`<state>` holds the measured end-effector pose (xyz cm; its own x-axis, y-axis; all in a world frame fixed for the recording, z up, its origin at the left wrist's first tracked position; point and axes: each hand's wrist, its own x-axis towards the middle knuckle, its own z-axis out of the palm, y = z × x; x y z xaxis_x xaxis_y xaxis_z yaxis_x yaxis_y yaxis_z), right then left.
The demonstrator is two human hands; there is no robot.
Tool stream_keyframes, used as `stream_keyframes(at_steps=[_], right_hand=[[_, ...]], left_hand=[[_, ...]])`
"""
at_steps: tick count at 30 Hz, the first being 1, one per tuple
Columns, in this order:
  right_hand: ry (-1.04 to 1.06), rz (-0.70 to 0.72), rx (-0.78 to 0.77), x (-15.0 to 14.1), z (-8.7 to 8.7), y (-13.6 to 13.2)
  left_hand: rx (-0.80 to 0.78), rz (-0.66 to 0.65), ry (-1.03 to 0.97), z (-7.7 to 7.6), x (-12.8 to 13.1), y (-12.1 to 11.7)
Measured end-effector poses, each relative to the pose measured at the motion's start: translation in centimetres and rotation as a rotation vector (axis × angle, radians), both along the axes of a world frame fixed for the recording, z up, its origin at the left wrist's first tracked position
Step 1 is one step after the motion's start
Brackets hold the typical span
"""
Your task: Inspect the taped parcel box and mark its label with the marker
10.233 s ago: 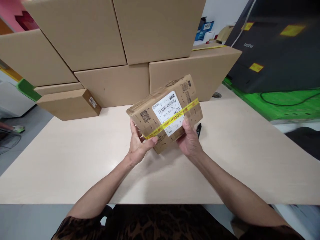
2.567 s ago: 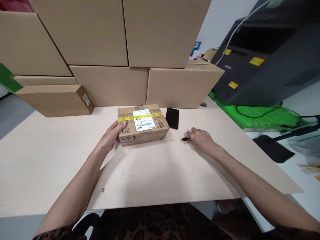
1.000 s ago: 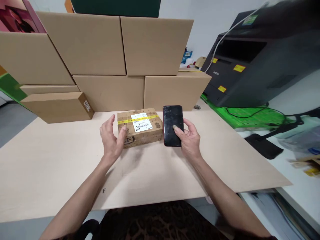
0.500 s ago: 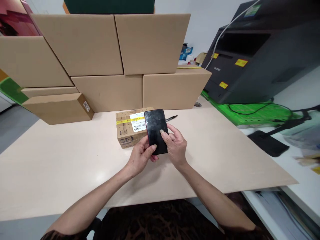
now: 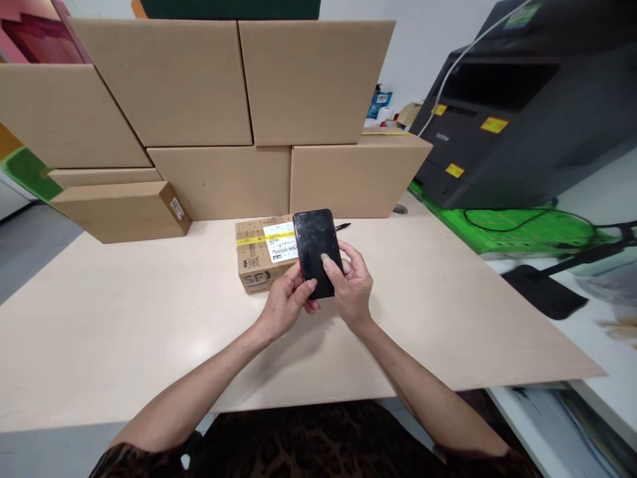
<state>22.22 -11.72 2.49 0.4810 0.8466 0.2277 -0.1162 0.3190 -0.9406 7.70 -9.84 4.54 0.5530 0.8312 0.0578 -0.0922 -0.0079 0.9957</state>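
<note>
Between my two hands is a smartphone (image 5: 314, 242) with a dark screen and a reddish edge, held above the table and tilted a little. My left hand (image 5: 287, 302) grips its lower left corner, thumb on the front. My right hand (image 5: 352, 282) holds its right side, with the thumb resting on the screen. Behind the phone a small cardboard parcel (image 5: 256, 262) lies on the table, with yellow tape and a white label, partly covered by the phone. The dark tip of a pen (image 5: 343, 226) shows just right of the phone; the remainder is hidden.
Large cardboard boxes (image 5: 199, 179) are stacked along the back of the wooden table (image 5: 124, 318). A flatter box (image 5: 124, 212) lies at the back left. To the right, a dark printer (image 5: 478, 133) stands over a green surface (image 5: 527, 229), near a black stand base (image 5: 545, 291).
The view has shifted slightly, so the boxes and printer appear a little farther right. The phone sits slightly higher in view; both hands keep their hold.
</note>
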Motion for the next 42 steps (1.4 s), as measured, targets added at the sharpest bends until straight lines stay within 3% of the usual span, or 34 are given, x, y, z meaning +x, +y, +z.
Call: stream_keyframes(at_steps=[24,42], right_hand=[[-0.089,0.017,-0.010,-0.38,0.19,0.20],[-0.033,0.056,0.008,-0.46,-0.12,0.33]], left_hand=[[-0.019,0.016,-0.033,-0.05,-0.36,0.21],[-0.035,0.041,-0.033,-0.09,-0.46,0.22]])
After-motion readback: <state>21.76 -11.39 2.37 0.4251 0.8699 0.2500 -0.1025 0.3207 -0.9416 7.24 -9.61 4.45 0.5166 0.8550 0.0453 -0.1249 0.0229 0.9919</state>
